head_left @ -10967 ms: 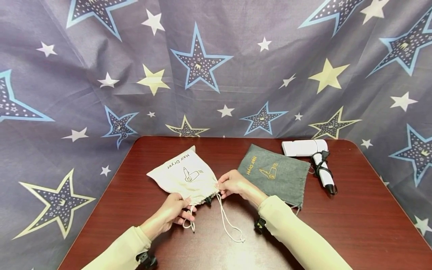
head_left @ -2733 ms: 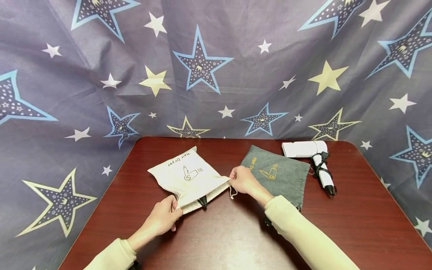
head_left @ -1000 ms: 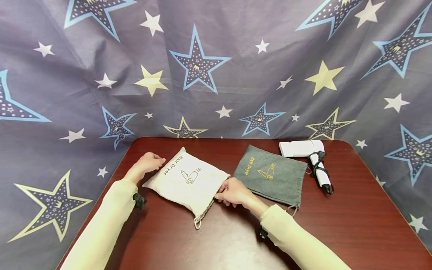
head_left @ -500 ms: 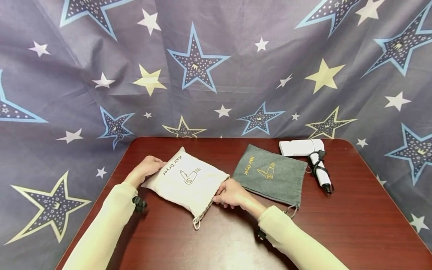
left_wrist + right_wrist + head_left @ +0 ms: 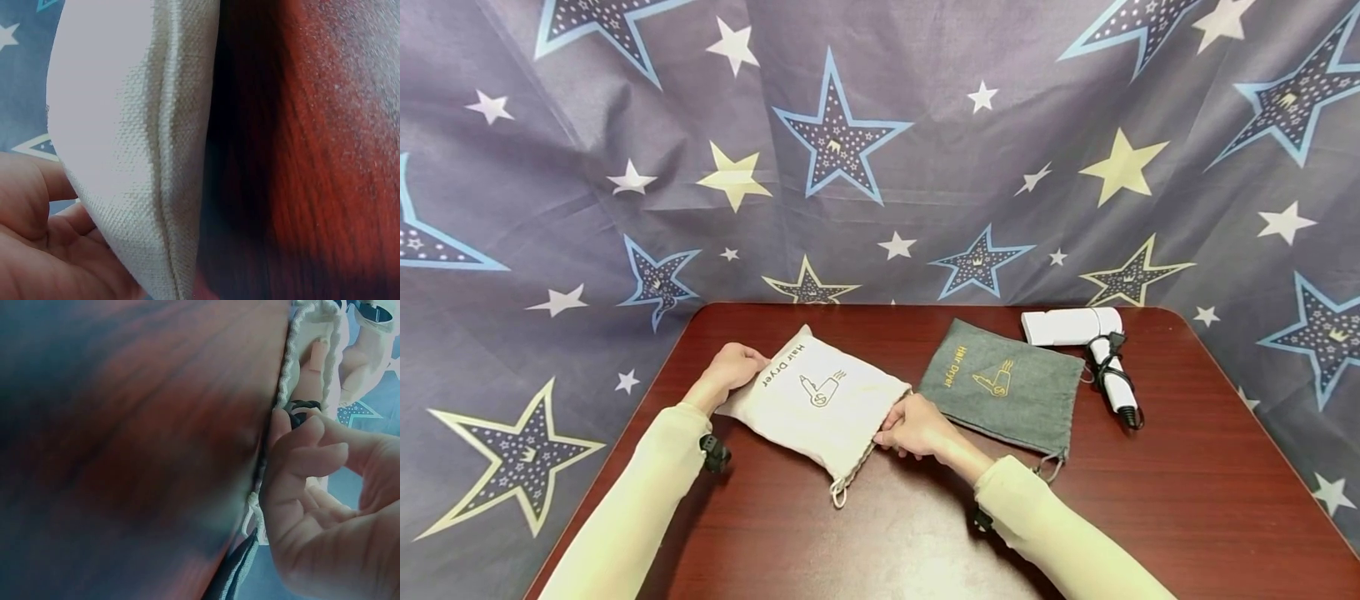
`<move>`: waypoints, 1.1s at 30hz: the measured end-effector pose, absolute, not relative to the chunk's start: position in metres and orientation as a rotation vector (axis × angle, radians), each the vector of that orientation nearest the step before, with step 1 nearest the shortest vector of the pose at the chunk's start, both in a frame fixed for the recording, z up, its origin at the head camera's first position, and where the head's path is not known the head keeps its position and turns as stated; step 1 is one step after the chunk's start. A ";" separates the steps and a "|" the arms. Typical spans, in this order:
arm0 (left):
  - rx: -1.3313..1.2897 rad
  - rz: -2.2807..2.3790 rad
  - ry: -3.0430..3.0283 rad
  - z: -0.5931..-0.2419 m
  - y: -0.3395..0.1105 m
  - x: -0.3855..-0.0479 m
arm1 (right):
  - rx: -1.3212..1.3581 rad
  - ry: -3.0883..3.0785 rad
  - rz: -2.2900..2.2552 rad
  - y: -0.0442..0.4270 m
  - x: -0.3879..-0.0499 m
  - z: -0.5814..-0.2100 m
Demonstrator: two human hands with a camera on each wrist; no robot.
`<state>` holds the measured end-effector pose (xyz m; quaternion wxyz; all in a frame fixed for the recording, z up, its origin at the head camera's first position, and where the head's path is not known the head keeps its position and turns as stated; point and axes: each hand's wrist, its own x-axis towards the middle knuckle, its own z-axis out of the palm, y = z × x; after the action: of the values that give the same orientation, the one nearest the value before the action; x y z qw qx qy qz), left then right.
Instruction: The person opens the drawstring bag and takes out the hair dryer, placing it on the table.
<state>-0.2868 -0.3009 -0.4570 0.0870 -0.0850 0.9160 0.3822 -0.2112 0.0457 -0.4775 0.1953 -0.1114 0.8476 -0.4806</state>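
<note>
A cream drawstring bag printed "Hair Dryer" lies on the table, its mouth toward the lower right. My left hand grips its closed end; in the left wrist view part of the fingers is hidden behind the cloth. At the mouth, my right hand has thumb and fingers curled together. In the right wrist view they pinch the black ribbed cord end of a hair dryer, the rest of which is mostly hidden in the bag. A white drawstring loop hangs from the mouth's near corner.
To the right lies a grey drawstring bag, also printed "Hair Dryer". Beyond it, a white hair dryer rests with its black cord wound round the handle. A star-patterned cloth hangs behind the dark red table.
Earlier both hands spread the bag's mouth. Since then the left hand has moved to the closed end and now touches it; the right has moved to the middle of the mouth.
</note>
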 end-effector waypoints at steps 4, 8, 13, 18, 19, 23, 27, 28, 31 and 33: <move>-0.287 1.133 2.721 -0.455 -0.300 -0.285 | -0.302 2.372 -1.351 0.046 -0.212 -0.476; -0.316 1.142 2.712 -0.454 -0.300 -0.284 | -0.292 2.373 -1.339 0.048 -0.210 -0.474; -0.323 1.151 2.726 -0.455 -0.301 -0.286 | -0.287 2.381 -1.326 0.051 -0.210 -0.471; -0.317 1.133 2.711 -0.453 -0.300 -0.286 | -0.295 2.383 -1.330 0.052 -0.210 -0.471; -0.314 1.124 2.712 -0.453 -0.300 -0.285 | -0.296 2.384 -1.333 0.052 -0.210 -0.471; -0.289 1.090 2.734 -0.449 -0.297 -0.282 | -0.311 2.394 -1.346 0.052 -0.211 -0.472; -0.293 1.077 2.766 -0.449 -0.294 -0.280 | -0.313 2.396 -1.351 0.051 -0.211 -0.472; -0.293 1.072 2.772 -0.449 -0.294 -0.280 | -0.312 2.394 -1.351 0.051 -0.211 -0.472; -0.304 1.072 2.776 -0.452 -0.294 -0.280 | -0.310 2.394 -1.340 0.051 -0.210 -0.472; -0.302 1.080 2.772 -0.453 -0.294 -0.280 | -0.310 2.397 -1.333 0.052 -0.209 -0.472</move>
<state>-0.2801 -0.2944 -0.4533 0.0757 -0.1006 0.9243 0.3602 -0.2088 0.0519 -0.4720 0.1895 -0.1102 0.8527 -0.4742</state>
